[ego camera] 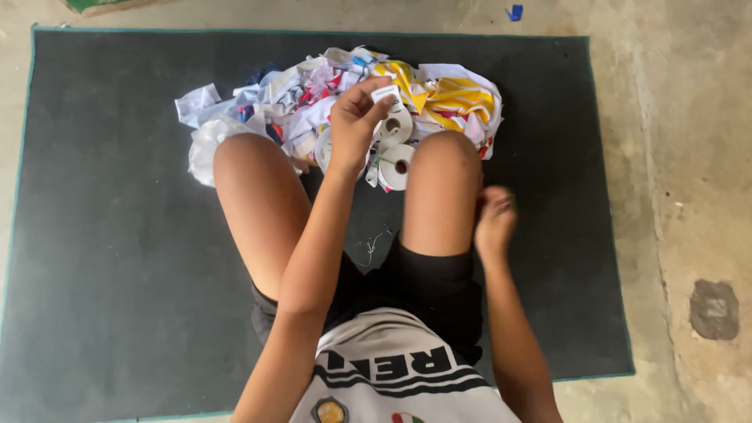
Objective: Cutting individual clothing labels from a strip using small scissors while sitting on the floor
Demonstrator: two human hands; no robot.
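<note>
Left hand (354, 125) fingers pinch small white paper label (385, 92) at 12 o'clock, above white tape rolls (395, 145); keep pinch firm. Right hand (493, 219) blurred, fingers: cannot tell.

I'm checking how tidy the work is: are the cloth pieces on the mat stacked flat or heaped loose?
Heaped loose. The cloth pieces lie crumpled and overlapping in one pile on the dark mat, beyond the knees.

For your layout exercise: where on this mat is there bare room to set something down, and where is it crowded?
Bare mat lies left of the left knee, and right of the right knee up to the mat's edge. It is crowded ahead of the knees: the cloth pile, tape rolls and left hand.
</note>
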